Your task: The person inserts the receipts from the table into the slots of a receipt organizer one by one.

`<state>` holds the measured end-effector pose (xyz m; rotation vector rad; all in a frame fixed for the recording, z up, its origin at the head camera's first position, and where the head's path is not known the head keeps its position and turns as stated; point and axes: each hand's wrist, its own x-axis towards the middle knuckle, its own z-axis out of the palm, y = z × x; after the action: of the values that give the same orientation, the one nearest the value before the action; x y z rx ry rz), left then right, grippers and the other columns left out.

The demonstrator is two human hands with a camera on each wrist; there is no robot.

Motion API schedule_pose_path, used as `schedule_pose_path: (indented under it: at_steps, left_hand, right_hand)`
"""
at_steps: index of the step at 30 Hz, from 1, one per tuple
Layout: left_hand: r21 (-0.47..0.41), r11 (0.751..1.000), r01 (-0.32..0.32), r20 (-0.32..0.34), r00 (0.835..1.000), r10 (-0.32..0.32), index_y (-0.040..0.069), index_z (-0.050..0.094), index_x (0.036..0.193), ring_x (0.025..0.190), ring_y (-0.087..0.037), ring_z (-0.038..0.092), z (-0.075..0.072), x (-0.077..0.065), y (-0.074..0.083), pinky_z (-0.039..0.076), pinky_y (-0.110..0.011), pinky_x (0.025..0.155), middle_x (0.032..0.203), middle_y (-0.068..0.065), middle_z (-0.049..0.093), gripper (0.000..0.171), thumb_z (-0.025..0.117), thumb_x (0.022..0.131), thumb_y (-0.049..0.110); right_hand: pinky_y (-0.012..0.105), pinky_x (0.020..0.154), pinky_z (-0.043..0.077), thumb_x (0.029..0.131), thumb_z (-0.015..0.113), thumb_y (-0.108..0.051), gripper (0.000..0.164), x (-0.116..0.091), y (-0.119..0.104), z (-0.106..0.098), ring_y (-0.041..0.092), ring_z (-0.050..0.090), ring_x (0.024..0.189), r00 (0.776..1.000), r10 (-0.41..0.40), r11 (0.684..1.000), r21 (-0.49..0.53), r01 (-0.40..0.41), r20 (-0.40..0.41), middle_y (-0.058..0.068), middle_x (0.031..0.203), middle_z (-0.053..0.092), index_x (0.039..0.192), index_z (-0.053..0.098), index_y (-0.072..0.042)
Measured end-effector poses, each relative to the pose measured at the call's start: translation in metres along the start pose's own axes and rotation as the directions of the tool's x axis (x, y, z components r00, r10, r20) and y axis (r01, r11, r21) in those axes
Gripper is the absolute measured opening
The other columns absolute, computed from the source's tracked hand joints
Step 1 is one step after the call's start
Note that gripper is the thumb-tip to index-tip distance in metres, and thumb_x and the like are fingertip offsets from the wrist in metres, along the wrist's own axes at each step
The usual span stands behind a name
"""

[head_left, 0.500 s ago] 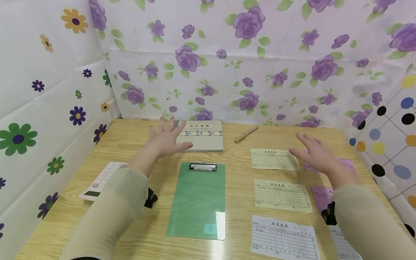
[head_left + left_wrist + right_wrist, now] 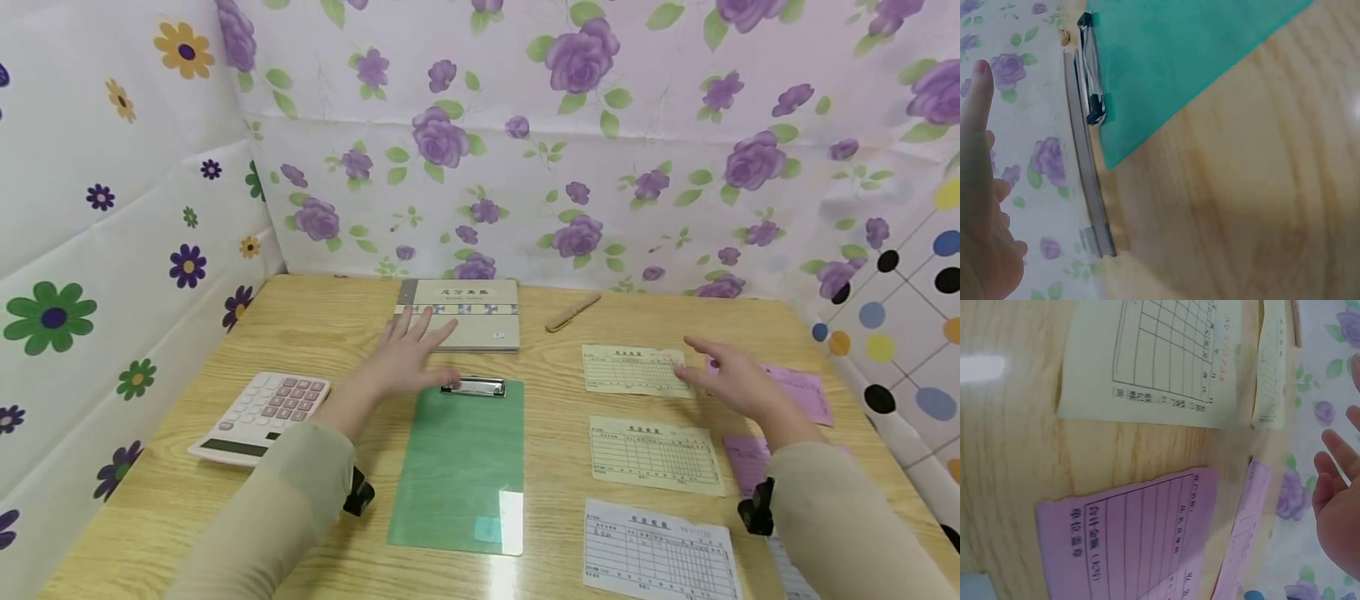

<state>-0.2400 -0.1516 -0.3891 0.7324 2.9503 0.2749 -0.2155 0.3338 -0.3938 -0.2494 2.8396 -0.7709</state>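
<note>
My left hand (image 2: 405, 358) is spread with fingers extended, between the grey ledger book (image 2: 480, 329) and the green clipboard (image 2: 457, 467). In the head view its thumb overlaps the left end of the metal clip (image 2: 483, 386); the left wrist view shows the hand (image 2: 985, 225) apart from the clipboard. Nothing is in it. My right hand (image 2: 731, 382) hovers with loosely bent fingers beside the far yellow receipt (image 2: 630, 369) and a pink slip (image 2: 802, 392). It holds nothing, as the right wrist view shows of the hand (image 2: 1341, 512) too.
A pink-and-white calculator (image 2: 255, 417) lies at left, partly behind my left sleeve. A pen (image 2: 572, 312) rests near the back. Another yellow receipt (image 2: 652, 454), a white receipt (image 2: 656, 546) and a nearer pink slip (image 2: 746, 462) lie at right. Flowered cloth (image 2: 495, 167) hangs behind the table.
My left hand has come nearer and rightward, from over the ledger toward the clipboard's clip. My right hand has lowered slightly, its fingers more bent. More of the calculator and ledger shows.
</note>
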Motion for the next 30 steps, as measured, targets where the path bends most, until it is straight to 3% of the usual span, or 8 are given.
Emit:
schedule_pose_path:
  at_steps: [6, 16, 20, 26, 30]
  left_hand:
    - [-0.022, 0.998, -0.063, -0.001, 0.998, 0.063, 0.026, 0.018, 0.151, 0.139, -0.04, 0.0, 0.02, 0.003, 0.004, 0.011, -0.063, 0.104, 0.155, -0.015, 0.007, 0.085, 0.053, 0.084, 0.064]
    - [-0.146, 0.982, -0.119, 0.045, 0.991, 0.127, 0.021, 0.027, 0.149, 0.136, -0.039, 0.021, 0.04, 0.004, 0.016, 0.019, -0.058, 0.105, 0.152, -0.012, 0.023, 0.087, 0.063, 0.08, 0.059]
    - [-0.185, 0.978, -0.098, 0.058, 0.992, 0.11, 0.02, 0.032, 0.148, 0.134, -0.037, 0.024, 0.048, 0.006, 0.017, 0.02, -0.056, 0.105, 0.15, -0.011, 0.028, 0.088, 0.066, 0.077, 0.059]
    - [-0.198, 0.978, -0.067, 0.132, 0.987, 0.094, 0.027, 0.028, 0.149, 0.135, -0.036, 0.021, 0.056, 0.006, 0.016, 0.017, -0.058, 0.104, 0.152, -0.005, 0.024, 0.087, 0.065, 0.077, 0.059]
    - [-0.229, 0.972, -0.059, 0.119, 0.989, 0.088, 0.026, 0.031, 0.148, 0.133, -0.035, 0.024, 0.058, 0.007, 0.016, 0.018, -0.057, 0.103, 0.151, -0.003, 0.026, 0.08, 0.065, 0.081, 0.054]
  right_hand:
    - [0.067, 0.089, 0.031, 0.089, 0.052, -0.055, 0.083, 0.004, 0.006, 0.002, 0.054, 0.032, 0.121, 0.999, 0.006, 1.0, 0.024, -0.007, 0.032, 0.029, 0.144, 0.028, 0.148, 0.023, -0.004]
    - [0.063, 0.091, 0.034, 0.091, 0.06, -0.04, 0.073, 0.019, 0.017, 0.005, 0.055, 0.037, 0.119, 0.995, -0.032, 0.999, -0.004, 0.033, 0.091, 0.035, 0.138, 0.033, 0.143, 0.031, 0.002]
    - [0.063, 0.092, 0.033, 0.091, 0.061, -0.039, 0.072, 0.022, 0.019, 0.008, 0.054, 0.038, 0.118, 0.995, -0.032, 0.999, -0.033, 0.035, 0.092, 0.035, 0.136, 0.034, 0.142, 0.033, 0.003]
    - [0.064, 0.092, 0.031, 0.091, 0.061, -0.034, 0.067, 0.024, 0.02, 0.01, 0.055, 0.037, 0.118, 0.996, -0.022, 0.997, -0.078, 0.029, 0.091, 0.038, 0.133, 0.036, 0.14, 0.036, 0.005]
    - [0.065, 0.092, 0.03, 0.09, 0.062, -0.033, 0.066, 0.024, 0.023, 0.012, 0.056, 0.035, 0.117, 0.995, -0.032, 0.993, -0.109, 0.042, 0.094, 0.039, 0.13, 0.037, 0.136, 0.04, 0.008]
